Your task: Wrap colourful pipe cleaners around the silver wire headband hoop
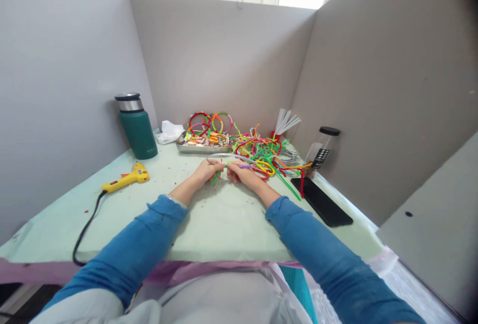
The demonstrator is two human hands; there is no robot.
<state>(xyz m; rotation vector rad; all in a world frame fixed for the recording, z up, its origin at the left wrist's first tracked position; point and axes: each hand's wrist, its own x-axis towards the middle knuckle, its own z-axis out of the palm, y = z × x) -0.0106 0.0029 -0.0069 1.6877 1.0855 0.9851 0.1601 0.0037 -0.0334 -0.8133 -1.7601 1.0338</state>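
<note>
Hands [224,170] pinch a fuzzy green stem [215,177].

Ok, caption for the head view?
Left hand and right hand holding a fuzzy green stem, between yellow glue gun and black phone.

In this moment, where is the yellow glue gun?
In the head view, the yellow glue gun lies on the table's left side, in front of the green bottle.
</note>
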